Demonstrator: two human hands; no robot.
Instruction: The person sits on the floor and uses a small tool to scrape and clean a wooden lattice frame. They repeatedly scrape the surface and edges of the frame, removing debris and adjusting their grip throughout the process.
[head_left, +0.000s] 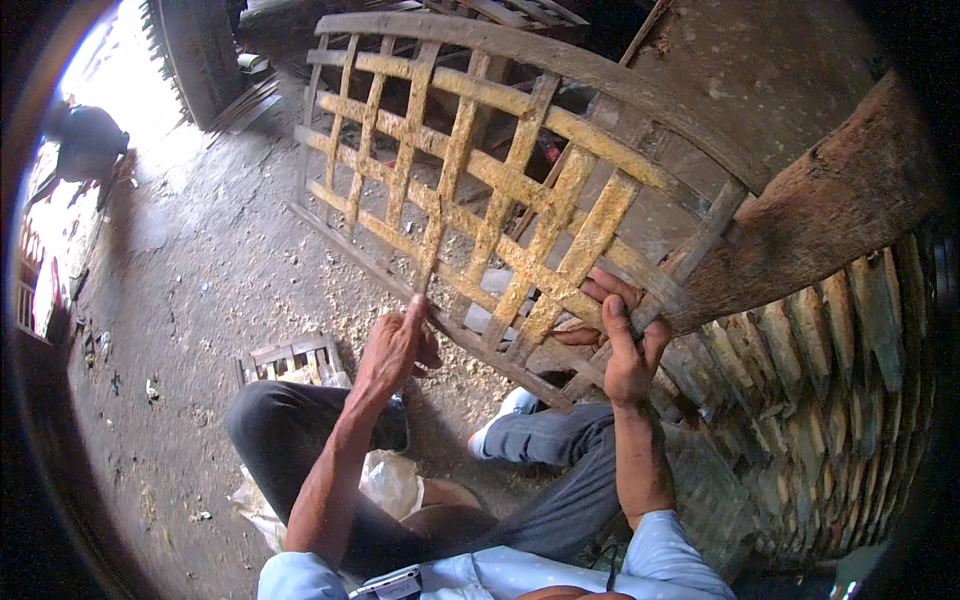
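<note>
A wooden lattice panel (pixel 480 205) with a curved outer frame and crossed slats, many caked in a yellowish, rough coating, is held up tilted in front of me. My right hand (pixel 627 350) grips it at its lower right end, thumb on the near face and fingers reaching through and behind the slats. At the panel's lower rail is my left hand (pixel 394 347), its index finger stretched up against the foot of a slat and the other fingers curled in below. What those curled fingers touch is partly hidden.
Crumbs litter the grey floor (pixel 180 290). A smaller slatted wooden piece (pixel 290 358) lies by my left knee, a pale plastic sheet (pixel 392 482) under my legs. On the right are a thick rough timber (pixel 820 200) and stacked slatted pieces (pixel 830 400). A dark rounded object (pixel 90 142) stands far left.
</note>
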